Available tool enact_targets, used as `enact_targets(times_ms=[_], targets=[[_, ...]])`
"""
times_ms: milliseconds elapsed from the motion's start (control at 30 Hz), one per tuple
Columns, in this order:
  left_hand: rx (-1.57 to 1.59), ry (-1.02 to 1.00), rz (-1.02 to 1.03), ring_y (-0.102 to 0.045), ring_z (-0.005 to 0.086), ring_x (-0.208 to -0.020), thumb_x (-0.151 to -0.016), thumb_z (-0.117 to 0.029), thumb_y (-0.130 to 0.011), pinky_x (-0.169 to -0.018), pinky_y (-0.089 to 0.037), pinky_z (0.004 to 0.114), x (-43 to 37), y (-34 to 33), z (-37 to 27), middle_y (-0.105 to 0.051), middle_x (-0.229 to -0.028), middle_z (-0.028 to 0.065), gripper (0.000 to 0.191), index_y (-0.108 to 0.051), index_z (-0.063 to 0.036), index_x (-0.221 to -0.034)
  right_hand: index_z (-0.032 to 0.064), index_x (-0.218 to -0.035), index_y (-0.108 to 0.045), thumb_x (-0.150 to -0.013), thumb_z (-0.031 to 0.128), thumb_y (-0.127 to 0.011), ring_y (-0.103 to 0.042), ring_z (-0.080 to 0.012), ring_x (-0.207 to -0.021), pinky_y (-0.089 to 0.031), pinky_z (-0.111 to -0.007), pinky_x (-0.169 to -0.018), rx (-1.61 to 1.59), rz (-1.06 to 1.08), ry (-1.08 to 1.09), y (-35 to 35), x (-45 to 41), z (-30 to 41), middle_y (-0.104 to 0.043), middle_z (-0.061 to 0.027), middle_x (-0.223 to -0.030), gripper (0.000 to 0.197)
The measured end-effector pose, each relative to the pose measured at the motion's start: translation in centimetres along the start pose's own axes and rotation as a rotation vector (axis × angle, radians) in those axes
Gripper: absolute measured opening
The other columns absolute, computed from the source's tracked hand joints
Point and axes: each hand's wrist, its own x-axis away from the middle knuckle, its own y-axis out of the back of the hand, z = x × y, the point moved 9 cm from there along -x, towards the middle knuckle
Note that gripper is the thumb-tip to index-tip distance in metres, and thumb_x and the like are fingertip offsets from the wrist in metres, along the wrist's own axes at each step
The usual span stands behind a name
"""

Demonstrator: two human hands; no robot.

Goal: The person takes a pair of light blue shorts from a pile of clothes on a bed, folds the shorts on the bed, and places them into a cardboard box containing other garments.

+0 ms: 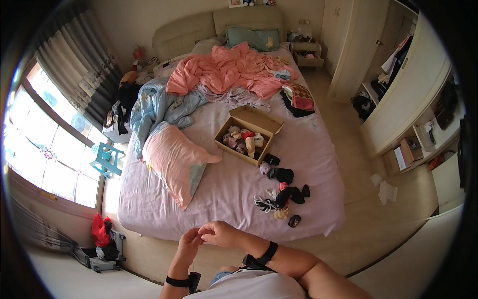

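My left hand (190,243) and my right hand (218,233) meet at the fingertips just above the foot edge of the bed. Whether something small is pinched between them cannot be told. Beyond them, an open cardboard box (239,152) on the pink bed sheet (231,209) holds several rolled socks and small cloth items (249,144). From its near corner, dark rolled socks (285,175) and other small pieces trail towards me, with a white cord (266,205) and a tan bundle (281,212) among them. One small dark bundle (294,221) lies nearest the bed's foot.
A pink pillow (175,160) lies left of the box, with a blue quilt (157,101) and a coral quilt (231,71) behind. Folded clothes (298,99) lie at the bed's right side. A blue stool (106,160) and an open suitcase (106,263) stand left; wardrobes (403,101) line the right.
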Motion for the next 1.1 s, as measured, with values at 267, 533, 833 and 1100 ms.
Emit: enact_targets(times_ms=[267, 533, 833, 1100], targets=[[-0.152, 0.015, 0.233, -0.054, 0.0086, -0.083, -0.090, -0.002, -0.052, -0.074, -0.045, 0.023, -8.1, -9.5, -4.2, -0.060, -0.089, 0.0009, 0.013, -0.060, -0.0023, -0.101, -0.0054, -0.109, -0.058, -0.088, 0.008, -0.058, -0.062, -0.0146, -0.093, -0.049, -0.028, -0.084, -0.126, -0.196, 0.041, 10.7, 3.0, -1.2, -0.066, -0.0114, -0.101, 0.025], [-0.431, -0.013, 0.575, -0.057, 0.0111, -0.082, -0.089, -0.003, -0.051, -0.074, -0.047, 0.025, -12.7, -22.7, -5.9, -0.062, -0.089, 0.0046, 0.015, -0.060, 0.0000, -0.101, -0.0058, -0.111, -0.057, -0.088, 0.005, -0.059, -0.062, -0.0145, -0.091, -0.049, -0.026, -0.081, -0.303, -0.557, 0.057, 19.5, 11.2, -4.3, -0.065, -0.0114, -0.100, 0.026], [-0.736, -0.112, 0.974, -0.057, 0.0125, -0.082, -0.089, -0.005, -0.051, -0.075, -0.048, 0.028, -17.3, -33.4, -2.7, -0.060, -0.091, 0.0037, 0.017, -0.059, -0.0012, -0.104, -0.0050, -0.107, -0.059, -0.088, 0.007, -0.060, -0.061, -0.0141, -0.090, -0.049, -0.028, -0.081, -0.556, -0.940, 0.145, 24.9, 17.7, -10.0, -0.064, -0.0076, -0.097, 0.022], [-0.698, 0.134, 1.366, -0.056, 0.0098, -0.077, -0.087, -0.011, -0.055, -0.072, -0.047, 0.024, -26.6, -37.7, 6.4, -0.060, -0.087, 0.0030, 0.021, -0.057, -0.0024, -0.107, 0.0001, -0.103, -0.062, -0.087, 0.010, -0.061, -0.058, -0.0098, -0.082, -0.047, -0.023, -0.074, -0.511, -1.566, 0.108, 28.1, 19.8, -22.7, -0.063, -0.0040, -0.091, 0.019]])
